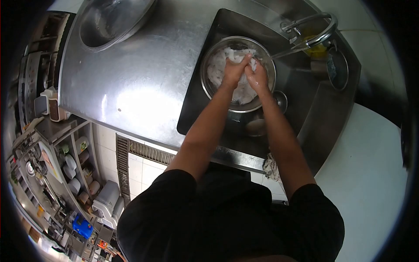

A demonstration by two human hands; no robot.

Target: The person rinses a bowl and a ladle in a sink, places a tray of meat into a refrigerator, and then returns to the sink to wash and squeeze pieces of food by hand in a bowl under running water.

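A round metal bowl (203, 83) sits in the dark sink (290, 78), with soft, wet white food (242, 94) in it that I cannot name more closely. Over the bowl, my left hand (235, 71) is closed on a clump of this white food, its thumb toward the other hand. Close against it, my right hand (258, 77) has its fingers curled round part of the same clump. Some fingers of both hands are hidden by the food and by each other. The tap (321, 38) points its spout toward the bowl's right rim.
A large metal basin (131, 31) stands on the steel counter (144, 70) at upper left. A strainer (338, 69) leans at the sink's right side. A rag (271, 168) hangs over the front edge. Shelves with dishes (72, 170) stand at lower left.
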